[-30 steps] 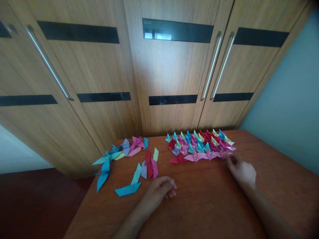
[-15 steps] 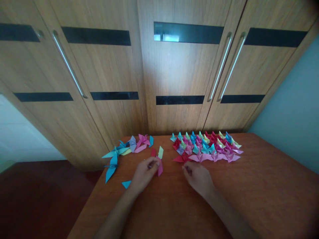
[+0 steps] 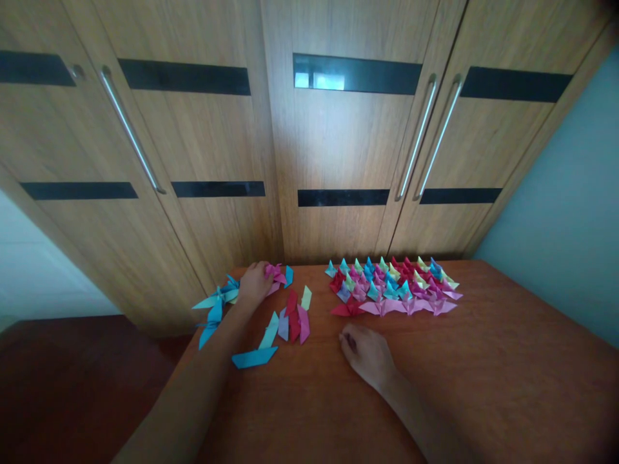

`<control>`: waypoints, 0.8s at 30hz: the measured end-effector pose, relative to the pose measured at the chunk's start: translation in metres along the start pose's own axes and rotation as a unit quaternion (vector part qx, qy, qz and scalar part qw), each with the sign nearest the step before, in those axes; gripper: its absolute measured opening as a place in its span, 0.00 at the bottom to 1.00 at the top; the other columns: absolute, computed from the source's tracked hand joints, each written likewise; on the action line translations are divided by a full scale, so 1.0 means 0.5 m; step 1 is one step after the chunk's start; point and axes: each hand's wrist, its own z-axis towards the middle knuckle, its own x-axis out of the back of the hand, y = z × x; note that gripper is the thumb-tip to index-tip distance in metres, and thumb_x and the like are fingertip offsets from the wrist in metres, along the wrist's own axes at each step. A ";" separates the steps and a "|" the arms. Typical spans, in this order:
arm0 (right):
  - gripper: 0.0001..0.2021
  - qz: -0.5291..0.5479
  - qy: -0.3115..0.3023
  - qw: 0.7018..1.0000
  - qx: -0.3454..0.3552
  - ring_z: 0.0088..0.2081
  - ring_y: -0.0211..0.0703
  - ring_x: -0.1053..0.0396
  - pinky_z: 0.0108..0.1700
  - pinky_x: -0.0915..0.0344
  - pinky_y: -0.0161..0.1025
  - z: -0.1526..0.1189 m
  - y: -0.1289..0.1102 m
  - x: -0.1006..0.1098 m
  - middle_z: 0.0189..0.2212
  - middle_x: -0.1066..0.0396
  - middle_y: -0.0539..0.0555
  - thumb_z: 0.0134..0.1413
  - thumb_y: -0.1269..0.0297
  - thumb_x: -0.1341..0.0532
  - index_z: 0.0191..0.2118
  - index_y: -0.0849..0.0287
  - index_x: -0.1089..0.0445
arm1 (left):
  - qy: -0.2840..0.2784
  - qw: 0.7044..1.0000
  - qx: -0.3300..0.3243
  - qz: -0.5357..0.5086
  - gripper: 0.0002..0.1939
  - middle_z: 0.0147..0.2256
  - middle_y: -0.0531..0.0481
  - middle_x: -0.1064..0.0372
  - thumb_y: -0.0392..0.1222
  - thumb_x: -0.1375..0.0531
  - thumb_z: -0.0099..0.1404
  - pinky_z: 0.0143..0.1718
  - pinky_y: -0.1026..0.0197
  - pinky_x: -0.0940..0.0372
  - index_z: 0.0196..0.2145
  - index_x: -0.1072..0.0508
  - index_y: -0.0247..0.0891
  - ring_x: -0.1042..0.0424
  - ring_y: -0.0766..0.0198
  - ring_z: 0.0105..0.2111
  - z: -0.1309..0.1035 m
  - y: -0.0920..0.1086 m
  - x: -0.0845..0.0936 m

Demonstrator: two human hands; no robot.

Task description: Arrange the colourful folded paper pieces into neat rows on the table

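Note:
My left hand [image 3: 255, 283] reaches to the back left of the table, its fingers closed on a pink origami crane [image 3: 275, 273]. The hand hides part of the paper pieces under and behind it. My right hand [image 3: 368, 353] rests on the table with curled fingers, and nothing shows in them. Just beyond it lies a red origami crane [image 3: 347, 308], at the front left corner of neat rows of colourful origami cranes [image 3: 382, 287]. Between the hands lie loose folded strips: a magenta strip [image 3: 304, 324], a red strip [image 3: 294, 325] and a pale yellow strip [image 3: 306, 298].
Blue cranes [image 3: 213, 316] lie along the table's left edge. A blue folded strip [image 3: 255, 357] and a mint strip [image 3: 269, 330] are nearer me. Behind the brown table [image 3: 483, 386] stands a wooden wardrobe [image 3: 338, 148], with a pale blue wall [image 3: 556, 193] on the right.
My left hand has left the magenta strip and moved back and left to the pink crane, uncovering the strips. My right hand stays curled in about the same place.

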 end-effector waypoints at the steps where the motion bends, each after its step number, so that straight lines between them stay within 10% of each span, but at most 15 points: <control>1: 0.09 0.000 0.001 1.000 0.000 0.30 0.37 0.33 0.31 0.49 0.32 0.000 0.000 0.000 0.27 0.30 0.48 0.58 0.65 0.49 0.30 0.56 0.35 | -0.001 1.000 0.001 0.007 0.14 0.43 0.39 0.31 0.41 0.48 0.64 0.42 0.58 0.41 0.44 0.30 0.33 0.33 0.53 0.43 0.011 0.002 -0.005; 13: 0.10 0.064 0.032 0.997 0.000 0.26 0.37 0.35 0.28 0.49 0.32 0.000 0.008 -0.007 0.23 0.32 0.48 0.57 0.64 0.47 0.27 0.56 0.35 | 0.028 0.999 -0.042 0.000 0.12 0.34 0.40 0.27 0.40 0.48 0.64 0.35 0.58 0.40 0.35 0.26 0.33 0.30 0.55 0.34 0.011 0.046 0.001; 19: 0.10 0.271 0.097 0.957 0.024 0.30 0.40 0.33 0.34 0.40 0.34 -0.013 -0.005 0.014 0.28 0.30 0.51 0.59 0.62 0.49 0.34 0.57 0.31 | 0.014 0.981 -0.182 -0.072 0.09 0.36 0.48 0.28 0.37 0.48 0.64 0.38 0.62 0.38 0.37 0.28 0.39 0.30 0.61 0.36 -0.122 0.155 0.043; 24: 0.13 0.459 0.036 0.888 0.005 0.28 0.38 0.32 0.27 0.38 0.32 -0.015 -0.029 0.019 0.32 0.29 0.52 0.59 0.58 0.48 0.43 0.58 0.32 | -0.036 0.958 -0.248 -0.140 0.10 0.36 0.47 0.30 0.35 0.50 0.65 0.38 0.61 0.36 0.38 0.29 0.39 0.30 0.62 0.36 -0.239 0.223 0.030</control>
